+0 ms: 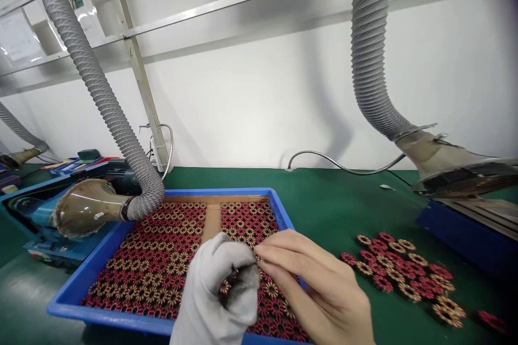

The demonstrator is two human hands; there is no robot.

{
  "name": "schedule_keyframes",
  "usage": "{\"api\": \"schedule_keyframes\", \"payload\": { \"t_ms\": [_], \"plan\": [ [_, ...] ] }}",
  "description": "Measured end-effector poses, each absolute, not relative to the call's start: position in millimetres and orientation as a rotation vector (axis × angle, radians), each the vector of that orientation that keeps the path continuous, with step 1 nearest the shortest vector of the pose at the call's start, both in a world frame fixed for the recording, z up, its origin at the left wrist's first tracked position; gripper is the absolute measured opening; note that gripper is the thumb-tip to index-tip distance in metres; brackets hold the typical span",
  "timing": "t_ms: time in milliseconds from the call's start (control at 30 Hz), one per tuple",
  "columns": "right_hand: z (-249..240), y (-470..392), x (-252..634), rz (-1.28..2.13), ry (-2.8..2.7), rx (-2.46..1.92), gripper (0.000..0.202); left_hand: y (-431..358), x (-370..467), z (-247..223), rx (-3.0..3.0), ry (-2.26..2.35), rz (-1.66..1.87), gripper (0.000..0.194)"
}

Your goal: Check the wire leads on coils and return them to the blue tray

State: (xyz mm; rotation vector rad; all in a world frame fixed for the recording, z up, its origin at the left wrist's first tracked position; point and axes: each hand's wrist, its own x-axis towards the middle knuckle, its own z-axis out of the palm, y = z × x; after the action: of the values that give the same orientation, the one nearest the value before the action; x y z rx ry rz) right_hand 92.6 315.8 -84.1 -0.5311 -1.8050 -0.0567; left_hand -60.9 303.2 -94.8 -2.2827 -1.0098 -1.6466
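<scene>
My left hand [220, 285], in a grey-white glove with a dark smudge, curls its fingers over the front of the blue tray [162, 326]. My bare right hand [319, 285] comes in from the right, its fingertips pressed together against the gloved fingertips. Whatever lies between the fingertips is too small and hidden to make out. Below and behind both hands, the tray holds rows of red and copper-coloured ring-shaped coils [157, 259], split by a strip of brown cardboard [212, 221].
Loose coils [399, 264] lie in a pile on the green table [324, 194] at the right. Ribbed grey hoses [370, 38] with funnel ends hang at both sides. A blue-green machine [48, 215] stands left of the tray.
</scene>
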Motion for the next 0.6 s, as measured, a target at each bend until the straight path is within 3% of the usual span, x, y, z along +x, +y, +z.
{"api": "schedule_keyframes", "payload": {
  "t_ms": [133, 233, 300, 400, 433, 500, 600],
  "plan": [
    [-83, 316, 96, -0.07, -1.856, -0.535, 0.032, 303, -59, -90, -2.311, -0.986, -1.592, 0.026],
    [-84, 313, 93, -0.047, -1.837, -0.572, 0.015, 302, -56, -88, -2.191, -0.982, -1.405, 0.017],
    [-87, 312, 89, 0.313, -1.814, -0.751, 0.02, 301, -55, -88, -2.101, -1.005, -1.239, 0.012],
    [-91, 313, 84, 1.339, -1.581, -0.789, 0.044, 300, -58, -91, -2.012, -1.017, -1.151, 0.012],
    [-92, 314, 83, 1.53, -1.472, -0.708, 0.048, 301, -60, -92, -2.037, -1.023, -1.184, 0.014],
    [-92, 316, 83, 1.401, -1.425, -0.627, 0.045, 301, -64, -95, -2.174, -1.056, -1.295, 0.019],
    [-88, 317, 82, 0.469, -1.611, -0.676, 0.013, 302, -66, -95, -2.31, -1.092, -1.501, 0.02]
  ]
}}
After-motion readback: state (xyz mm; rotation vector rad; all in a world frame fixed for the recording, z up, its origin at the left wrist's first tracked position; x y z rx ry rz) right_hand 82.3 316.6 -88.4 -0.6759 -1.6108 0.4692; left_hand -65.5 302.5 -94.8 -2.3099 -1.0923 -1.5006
